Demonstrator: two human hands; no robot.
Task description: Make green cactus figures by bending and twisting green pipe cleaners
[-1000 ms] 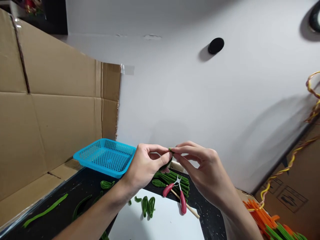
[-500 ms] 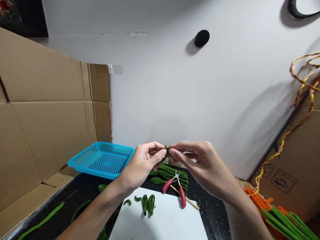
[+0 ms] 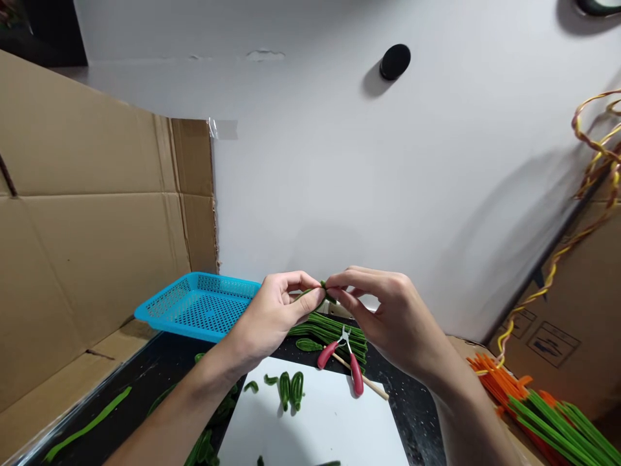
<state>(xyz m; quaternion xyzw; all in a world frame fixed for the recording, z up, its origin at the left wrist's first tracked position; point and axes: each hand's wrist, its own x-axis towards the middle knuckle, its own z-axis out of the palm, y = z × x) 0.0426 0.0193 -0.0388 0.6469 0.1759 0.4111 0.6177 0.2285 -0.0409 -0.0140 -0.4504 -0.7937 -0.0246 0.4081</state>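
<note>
My left hand [image 3: 279, 307] and my right hand [image 3: 381, 307] meet above the white sheet [image 3: 339, 427], fingertips almost touching. Both pinch a small bent piece of green pipe cleaner [image 3: 323, 285]; most of it is hidden by the fingers. Below them, two looped green pipe-cleaner shapes [image 3: 290, 391] lie side by side on the sheet, with short curled bits [image 3: 251, 386] to their left. Red-handled pliers [image 3: 356, 377] rest with jaws apart across a thin wooden stick [image 3: 376, 388] at the sheet's back right edge. Straight green pipe cleaners [image 3: 330, 330] lie behind in a bundle.
A blue perforated basket [image 3: 206, 314] stands at the back left, before a cardboard panel [image 3: 97, 252]. More green pieces [image 3: 204, 450] lie left of the sheet on the black tabletop [image 3: 417, 401]. Orange pipe cleaners [image 3: 495, 378] and green ones [image 3: 557, 421] are at the right.
The view has shifted slightly. Both hands still pinch the green piece, with the right fingers turned a little and a gap now showing between them.
</note>
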